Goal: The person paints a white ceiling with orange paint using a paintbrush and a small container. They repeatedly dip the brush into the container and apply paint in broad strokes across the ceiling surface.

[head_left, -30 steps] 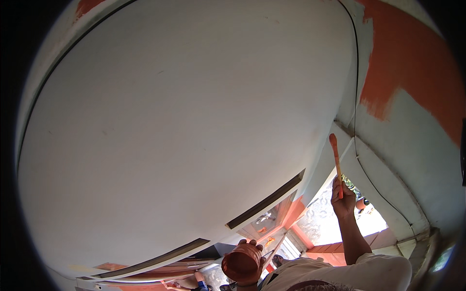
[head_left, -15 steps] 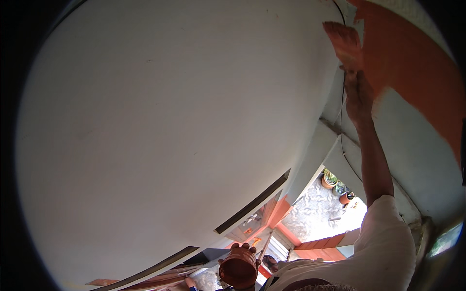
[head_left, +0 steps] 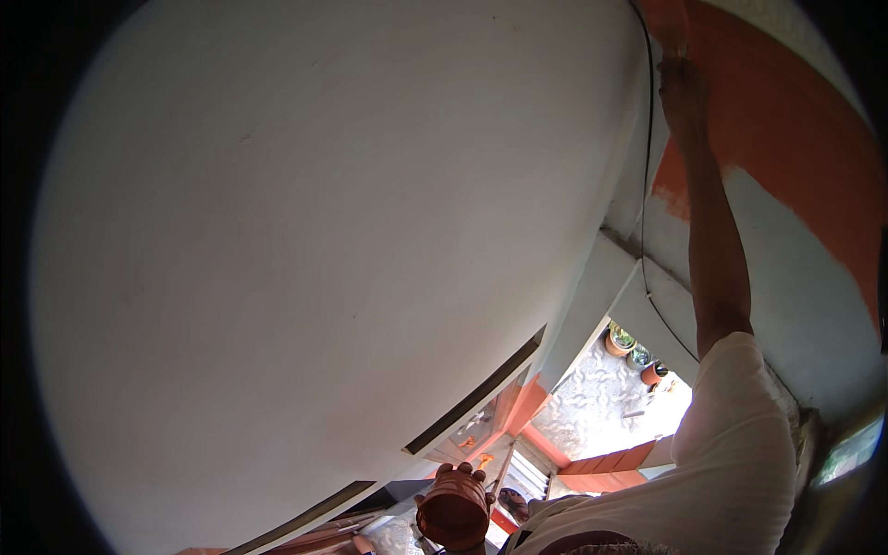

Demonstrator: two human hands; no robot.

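L hand [head_left: 464,469] held an orange-stained tub [head_left: 453,525], fingers round its far side, prob. for a firm grip; tub was low, near the body, mouth toward head cam, prob. to avoid spills. Black cable [head_left: 647,157] ran by the wall's [head_left: 786,240] L edge. Brush [head_left: 668,28] was up by that edge's top end, gripped in R hand [head_left: 684,92], arm stretched, prob. b/c spot was high; bristle contact: can't tell. Orange paint [head_left: 777,120] covered wall's upper part.

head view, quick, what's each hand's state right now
Left hand: closed around the reddish-brown container, fingers curled along its side.
Right hand: closed on the paintbrush, raised near the picture's top edge.
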